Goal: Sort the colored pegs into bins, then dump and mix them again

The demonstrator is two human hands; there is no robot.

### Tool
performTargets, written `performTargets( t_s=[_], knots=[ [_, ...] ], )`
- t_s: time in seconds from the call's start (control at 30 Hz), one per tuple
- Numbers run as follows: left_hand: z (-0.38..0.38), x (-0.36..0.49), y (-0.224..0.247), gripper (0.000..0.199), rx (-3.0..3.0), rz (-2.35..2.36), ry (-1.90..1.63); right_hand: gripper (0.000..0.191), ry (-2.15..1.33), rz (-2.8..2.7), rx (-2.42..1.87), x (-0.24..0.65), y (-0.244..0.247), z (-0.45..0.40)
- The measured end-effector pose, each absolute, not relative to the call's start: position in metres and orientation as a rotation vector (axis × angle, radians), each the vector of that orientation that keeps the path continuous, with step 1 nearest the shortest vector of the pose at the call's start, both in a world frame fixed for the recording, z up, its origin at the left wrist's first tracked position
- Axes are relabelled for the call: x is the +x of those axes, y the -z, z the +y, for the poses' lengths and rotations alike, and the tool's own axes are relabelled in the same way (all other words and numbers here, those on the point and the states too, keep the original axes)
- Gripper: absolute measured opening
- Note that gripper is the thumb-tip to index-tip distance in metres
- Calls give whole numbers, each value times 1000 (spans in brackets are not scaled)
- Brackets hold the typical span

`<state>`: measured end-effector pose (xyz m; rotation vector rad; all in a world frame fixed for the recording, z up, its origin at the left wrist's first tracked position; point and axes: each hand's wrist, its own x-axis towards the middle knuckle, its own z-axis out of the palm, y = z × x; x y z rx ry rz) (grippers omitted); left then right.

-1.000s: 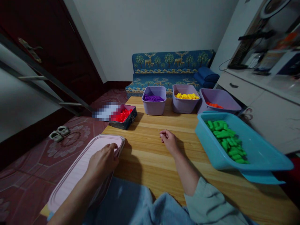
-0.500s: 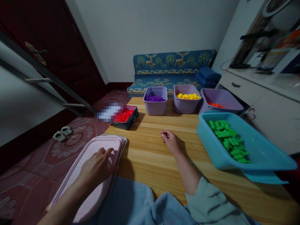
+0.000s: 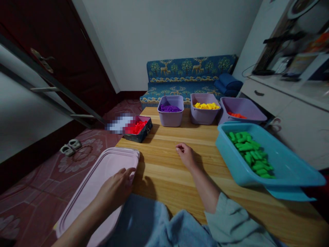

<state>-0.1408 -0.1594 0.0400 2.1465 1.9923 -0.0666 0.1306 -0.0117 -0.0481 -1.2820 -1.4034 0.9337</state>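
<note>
My left hand (image 3: 118, 187) is over the right side of a pale pink rectangular lid or tray (image 3: 96, 178) on the table's left end. Its fingers are partly stretched out and apart, near the right rim, with nothing visible in them. The palm is hidden. On the wooden table, my right hand (image 3: 185, 154) rests with its fingers loosely curled in, and no object shows in it. To its right stands a large light-blue tub (image 3: 243, 168) holding many green pieces (image 3: 253, 154).
At the back stand lilac bins: one (image 3: 171, 120) with purple pieces, one (image 3: 204, 116) with yellow pieces, one (image 3: 244, 106) with orange-red pieces. A dark box (image 3: 140, 136) of red pieces sits at the left edge. A patterned sofa (image 3: 180, 73) lies beyond.
My left hand has shifted slightly to the right over the pink lid or tray, which now looks flatter, with less edge showing beneath it. My right hand has barely moved.
</note>
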Motion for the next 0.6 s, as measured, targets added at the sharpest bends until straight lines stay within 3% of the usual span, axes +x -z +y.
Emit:
performTargets(
  t_s=[0.1,0.27,0.33,0.6],
  knots=[
    [-154,-158,-41,40,2200,1934,-90,14,-812,-1709,-1202,102,27,-30],
    [-130,-202,-35,41,2405,2133,-198,26,-442,-2437,-581,27,-6,-71],
    [-120,-217,-31,45,2390,2227,-175,22,-273,-2612,-430,3,-8,-79],
    [-107,-240,-38,49,2350,2065,-311,14,88,-2677,-173,-7,13,-76]
  ],
)
